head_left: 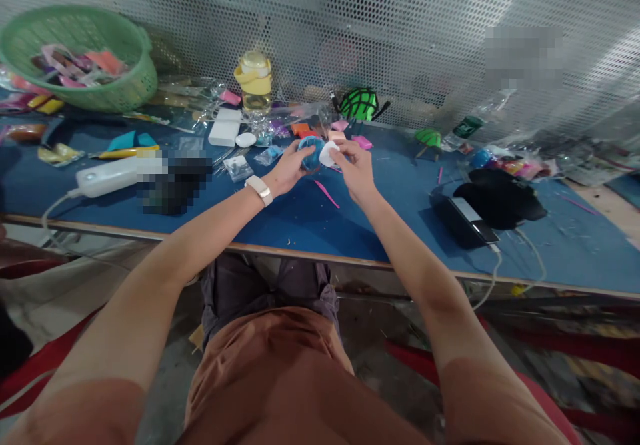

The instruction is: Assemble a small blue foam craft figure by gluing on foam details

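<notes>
Blue in colour, a round object [311,153] is gripped by the left hand [289,169] over the middle of the tabletop [280,232]. A white piece [329,154] is pinched between the thumb and fingers of the right hand [357,167], right beside the round object; whether the two are touching cannot be told. Nearer the front edge, a slender pink tool [327,194] is laid down. Toward the back, a green piece [359,104] crossed by black lines and a yellow-topped bottle [255,84] can be seen.
</notes>
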A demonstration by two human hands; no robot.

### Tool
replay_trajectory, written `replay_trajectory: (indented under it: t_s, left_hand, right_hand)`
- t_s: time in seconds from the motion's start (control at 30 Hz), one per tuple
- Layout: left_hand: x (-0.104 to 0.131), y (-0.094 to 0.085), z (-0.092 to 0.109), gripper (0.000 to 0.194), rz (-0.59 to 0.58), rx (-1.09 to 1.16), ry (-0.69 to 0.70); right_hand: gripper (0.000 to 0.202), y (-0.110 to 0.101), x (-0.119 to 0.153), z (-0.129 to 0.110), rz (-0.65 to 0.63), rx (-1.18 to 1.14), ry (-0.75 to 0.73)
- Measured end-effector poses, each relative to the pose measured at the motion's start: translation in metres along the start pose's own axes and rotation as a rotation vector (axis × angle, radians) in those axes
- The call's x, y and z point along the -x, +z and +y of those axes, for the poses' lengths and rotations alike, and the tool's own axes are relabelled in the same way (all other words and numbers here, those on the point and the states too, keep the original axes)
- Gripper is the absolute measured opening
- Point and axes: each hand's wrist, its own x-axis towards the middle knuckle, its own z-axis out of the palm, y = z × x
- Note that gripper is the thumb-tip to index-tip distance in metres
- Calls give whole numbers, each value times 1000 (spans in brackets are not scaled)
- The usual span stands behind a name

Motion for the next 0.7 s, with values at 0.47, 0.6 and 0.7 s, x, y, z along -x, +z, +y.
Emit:
replay_trajectory:
  t_s: [0.47, 0.6, 0.7]
  left_hand:
    - [12, 10, 10, 27, -100, 29, -44]
    - [13, 9, 11, 26, -156, 20, -37]
    - [14, 8, 11, 21, -166, 18, -26]
  right_hand:
    - [69, -3, 6, -12, -47, 262, -155]
    - [63, -3, 7, -15, -27, 274, -172]
    - [56, -3, 8, -14, 0, 279, -189]
